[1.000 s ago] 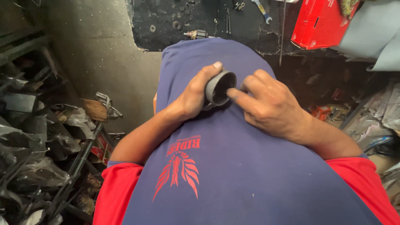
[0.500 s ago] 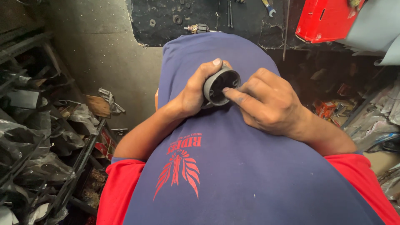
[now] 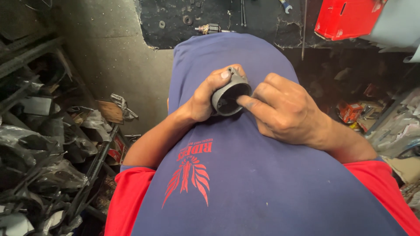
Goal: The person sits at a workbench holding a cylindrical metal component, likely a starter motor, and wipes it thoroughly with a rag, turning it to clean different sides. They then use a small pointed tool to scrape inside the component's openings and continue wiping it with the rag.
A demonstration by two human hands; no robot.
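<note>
Presently held: one short dark cylindrical part (image 3: pixel 229 92), hollow like a cup or sleeve, raised in front of the person's blue shirt (image 3: pixel 245 175) at chest height. Left hand (image 3: pixel 205 98) is closed round its outer wall, thumb over the top edge, fingers wrapped behind. Right hand (image 3: pixel 282 109) sits just to the right of it, loosely curled, index finger extended so that its tip touches the rim of the open mouth; it grips nothing. Axis of the part runs obliquely, open end turned towards the right hand and the camera, closed end buried in the left palm. Left hand is therefore the nearer, being in full contact. Count: cylindrical parts, one; hands, two. Surroundings: one red box (image 3: pixel 345 17) upper right on a dark workbench (image 3: pixel 175 26); one blue-handled tool (image 3: pixel 285 6) near the top edge; cluttered shelving of grimy parts (image 3: pixel 39 144) at left, number not countable.
</note>
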